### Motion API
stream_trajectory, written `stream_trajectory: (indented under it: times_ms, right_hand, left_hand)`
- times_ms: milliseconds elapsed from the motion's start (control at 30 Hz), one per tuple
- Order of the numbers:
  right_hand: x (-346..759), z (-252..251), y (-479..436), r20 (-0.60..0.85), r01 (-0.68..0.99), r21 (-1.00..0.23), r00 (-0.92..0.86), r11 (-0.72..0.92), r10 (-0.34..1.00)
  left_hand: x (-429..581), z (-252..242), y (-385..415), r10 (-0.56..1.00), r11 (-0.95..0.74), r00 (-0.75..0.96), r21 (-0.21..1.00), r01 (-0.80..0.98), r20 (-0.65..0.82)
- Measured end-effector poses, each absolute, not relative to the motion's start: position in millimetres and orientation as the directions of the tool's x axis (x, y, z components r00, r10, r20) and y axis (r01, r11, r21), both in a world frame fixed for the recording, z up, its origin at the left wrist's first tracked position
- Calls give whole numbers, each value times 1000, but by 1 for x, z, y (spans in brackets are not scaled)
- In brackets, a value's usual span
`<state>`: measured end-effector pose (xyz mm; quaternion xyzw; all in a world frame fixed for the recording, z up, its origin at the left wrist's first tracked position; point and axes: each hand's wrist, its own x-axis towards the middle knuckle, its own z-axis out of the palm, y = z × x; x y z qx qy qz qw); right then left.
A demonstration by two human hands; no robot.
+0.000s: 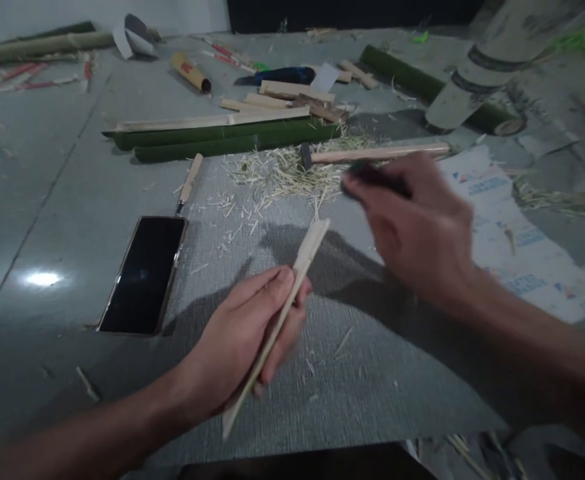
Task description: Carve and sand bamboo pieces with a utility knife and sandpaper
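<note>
In my left hand [257, 327] is a pale bamboo strip [311, 248], fingers wrapped round its middle. The strip slants up and away to the right, its far end above the grey work surface. My right hand [417, 220] is closed round a dark object [377, 179], raised to the right of the strip and apart from it. Motion blurs this object, so I cannot tell its kind. Beyond both hands lies a heap of bamboo shavings [292, 180], with a wooden-handled hammer [377, 153] along its far side.
A phone [145, 277] lies at the left, a wooden-handled tool [191, 180] by its top edge. Split green bamboo pieces [222, 137] lie farther back. A green bamboo pole [402, 75] and a cylindrical grey object [455, 100] are at back right. Printed paper [527, 247] lies right.
</note>
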<state>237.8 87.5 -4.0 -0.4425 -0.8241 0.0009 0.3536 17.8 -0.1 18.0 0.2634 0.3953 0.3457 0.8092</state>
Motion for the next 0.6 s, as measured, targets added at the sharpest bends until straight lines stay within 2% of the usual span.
stream_trajectory:
  times_ms: [167, 300, 400, 600]
  right_hand:
    - [249, -13, 100, 579, 686, -354, -373, 635, 725]
    - [242, -9, 91, 551, 650, -408, -385, 641, 741]
    - [240, -6, 86, 533, 613, -459, -388, 643, 752]
    - [242, -6, 85, 479, 573, -523, -415, 631, 774]
  left_hand:
    - [17, 14, -3, 803, 546, 419, 804, -233, -424]
    - [17, 11, -2, 850, 480, 313, 867, -132, -423]
    - [18, 14, -2, 867, 467, 236, 881, -78, -439]
    - [18, 17, -2, 850, 495, 244, 866, -68, -467]
